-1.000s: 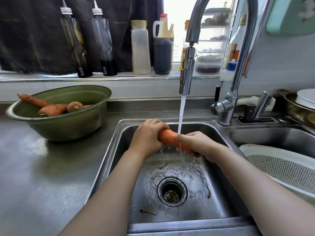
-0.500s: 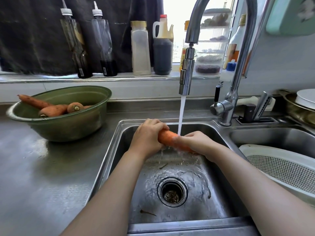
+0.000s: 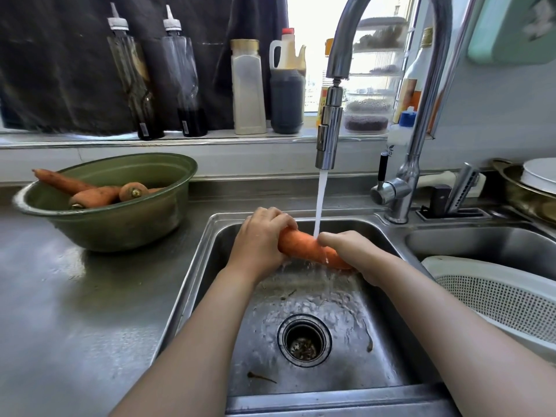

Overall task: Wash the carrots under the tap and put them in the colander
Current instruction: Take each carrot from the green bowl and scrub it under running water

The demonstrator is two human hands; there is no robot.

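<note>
Two hands on one carrot (image 3: 301, 247), held low over the sink (image 3: 212, 260) and sloping down toward the right: left hand (image 3: 258, 239) curled round the thicker end, knuckles up; right hand (image 3: 353, 252) wrapped over the tapering end, one digit stretched forward along the top. Between the two grips, a bare stretch of orange, with the stream of water (image 3: 320, 203) landing right there, just ahead of the right fingertips. Judged mid-wash, with no carrot yet visible in the colander. To do this step well: roll the carrot between the palms to bring every side under the flow; slide each grip outward in turn to rinse the covered ends, never loosening both at once, wet skin being likely slippery. Rub with the thumbs along any creases, and stay low in the basin to limit splashing. Straight below the hands, a wet basin floor, the drain (image 3: 304, 340) open, a few dark scraps around it. Above and just beyond the hands, the tap spout (image 3: 329, 136), running. Right of the right forearm, in the neighbouring basin, the white colander (image 3: 496, 296), near enough for a short carry; only part of its inside in view. Well off to the left of the left hand, on the steel worktop (image 3: 75, 311), a green bowl (image 3: 120, 227) with several unwashed carrots (image 3: 96, 196) waiting. Farther beyond the hands, bottles (image 3: 186, 79) along the sill.
</note>
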